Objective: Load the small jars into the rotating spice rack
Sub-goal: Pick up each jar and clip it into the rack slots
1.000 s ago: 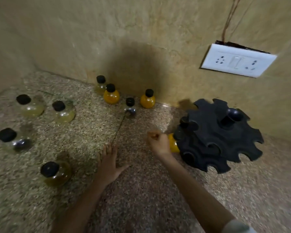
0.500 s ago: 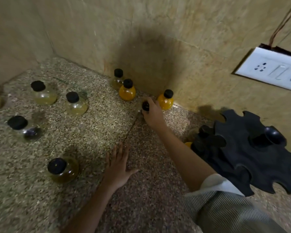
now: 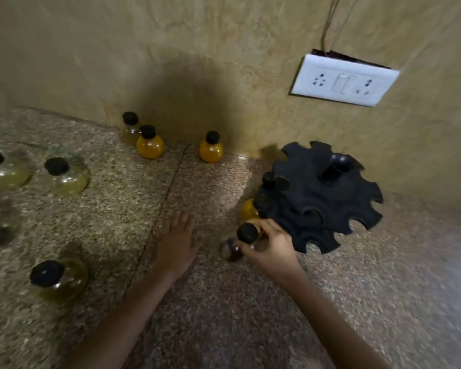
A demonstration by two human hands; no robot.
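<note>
The speckled granite counter (image 3: 383, 302) filled the bottom half of the frame, with a seam running down its middle. The black spice rack (image 3: 328, 201) sat at centre right. Two orange jars (image 3: 150, 142) (image 3: 211, 147) and a paler one (image 3: 129, 128) stood along the back edge. Several blurry yellowish jars (image 3: 65, 175) (image 3: 57, 278) sat at left. A left hand (image 3: 175, 243) lay flat near the seam.

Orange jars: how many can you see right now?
3. Two orange jars stand by the wall; a third sits in the rack, left side. The rack may hide more.
</note>
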